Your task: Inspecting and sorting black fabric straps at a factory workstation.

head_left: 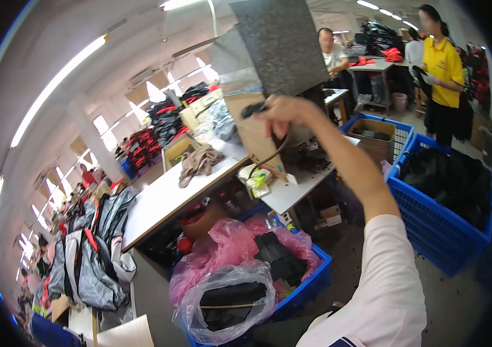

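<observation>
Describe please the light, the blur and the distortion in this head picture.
Head view: ceiling tube lights glare white and curve with the fisheye; corners are black; the table edge bends; the raised right hand, holding a grey panel, is slightly motion-blurred; people at the back are soft.

white worktable point(159, 199) | blue crates point(431, 225) | grey floor point(460, 301) | ceiling tube lights point(55, 87)

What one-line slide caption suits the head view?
A raised right hand grips a dark cord beside a grey panel, above a white worktable and blue crates.
</observation>
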A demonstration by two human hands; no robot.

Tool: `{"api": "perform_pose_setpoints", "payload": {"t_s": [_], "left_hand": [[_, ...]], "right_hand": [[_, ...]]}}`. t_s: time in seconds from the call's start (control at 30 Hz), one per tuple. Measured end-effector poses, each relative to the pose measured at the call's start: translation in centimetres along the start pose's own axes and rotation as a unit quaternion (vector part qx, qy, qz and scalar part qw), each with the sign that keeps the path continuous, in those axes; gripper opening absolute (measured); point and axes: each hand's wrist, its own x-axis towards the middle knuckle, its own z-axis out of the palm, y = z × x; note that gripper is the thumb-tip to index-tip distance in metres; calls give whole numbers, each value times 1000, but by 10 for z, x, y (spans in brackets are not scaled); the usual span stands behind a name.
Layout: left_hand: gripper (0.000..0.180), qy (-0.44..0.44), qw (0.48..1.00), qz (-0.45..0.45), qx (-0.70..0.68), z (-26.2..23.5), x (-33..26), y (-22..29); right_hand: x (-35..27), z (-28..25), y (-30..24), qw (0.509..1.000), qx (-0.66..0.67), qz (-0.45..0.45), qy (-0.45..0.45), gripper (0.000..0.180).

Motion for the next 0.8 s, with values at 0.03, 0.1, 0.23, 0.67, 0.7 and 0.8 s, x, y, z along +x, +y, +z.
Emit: {"api": "perform_pose_setpoints", "payload": {"t_s": [0.03,0.1,0.23,0.67,0.7,0.8], "left_hand": [[19,-12,1000,4,18,-3,7,5],[19,-10,999,7,47,-14,-10,11],[22,-59,993,62,-75,-16,64,109],[21,-180,724,146,-649,102,89,332],[17,-107,697,163,-690,101,99,324],[13,-77,639,57,-763,82,109,309]], "right_hand": [[-27,-34,-5,997,-29,15,68,56],[-59,-117,-1,976,-14,27,216,55],[-207,-281,33,699,55,-68,710,40],[-268,293,80,957,194,119,-180,37],[-270,305,86,985,101,41,-138,39],[-270,332,84,991,-81,-68,-79,36]]}}
